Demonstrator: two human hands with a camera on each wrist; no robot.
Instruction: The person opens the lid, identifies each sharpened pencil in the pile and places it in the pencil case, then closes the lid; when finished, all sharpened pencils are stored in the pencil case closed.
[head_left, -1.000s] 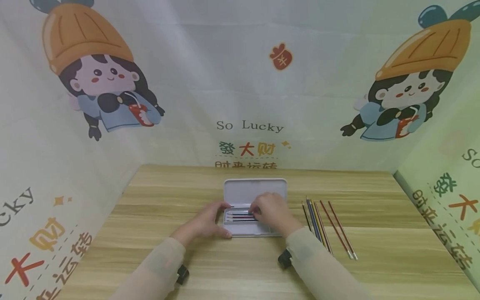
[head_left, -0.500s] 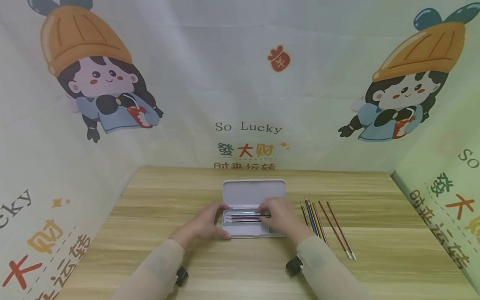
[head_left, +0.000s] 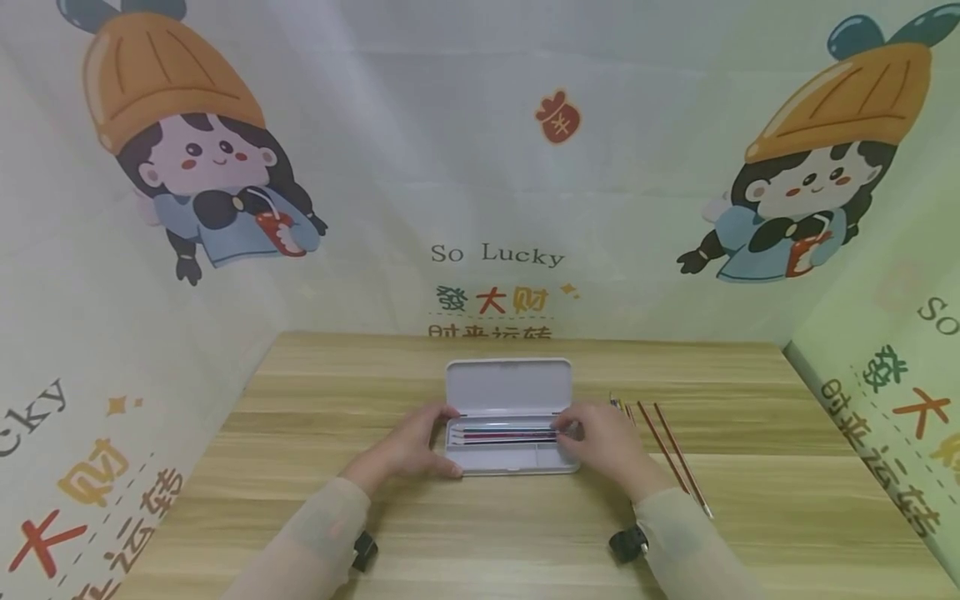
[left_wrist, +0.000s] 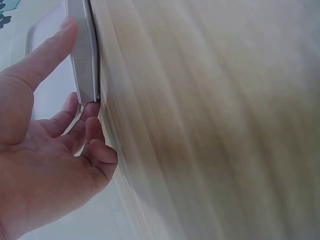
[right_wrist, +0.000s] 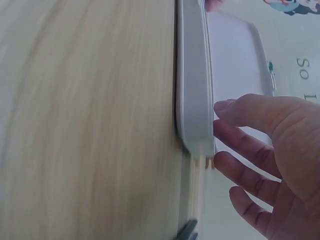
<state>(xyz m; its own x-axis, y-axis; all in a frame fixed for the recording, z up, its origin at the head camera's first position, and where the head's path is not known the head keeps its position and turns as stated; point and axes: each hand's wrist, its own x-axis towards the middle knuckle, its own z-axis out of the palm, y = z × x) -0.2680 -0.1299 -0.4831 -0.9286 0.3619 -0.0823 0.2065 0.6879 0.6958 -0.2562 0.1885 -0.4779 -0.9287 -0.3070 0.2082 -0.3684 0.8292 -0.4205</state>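
Note:
A white pencil case (head_left: 510, 387) lies open at the table's middle, its lid tipped back. Several thin pens (head_left: 506, 434) lie side by side in its tray. My left hand (head_left: 408, 446) grips the case's left end, thumb on the far edge and fingers on the near corner. In the left wrist view the left hand (left_wrist: 45, 150) brackets the case's end (left_wrist: 82, 55) the same way. My right hand (head_left: 600, 442) sits at the case's right end with relaxed fingers. In the right wrist view its fingertips (right_wrist: 222, 107) are at the case's rim (right_wrist: 192, 75), holding nothing.
More loose pens (head_left: 675, 458) lie in a row on the wooden table (head_left: 525, 533) right of the case, partly hidden by my right hand. Printed cloth walls (head_left: 495, 208) close in the back and both sides.
My right hand slid from over the pens in the tray to the case's right end, leaving the pens lying in the tray. My left hand stayed put.

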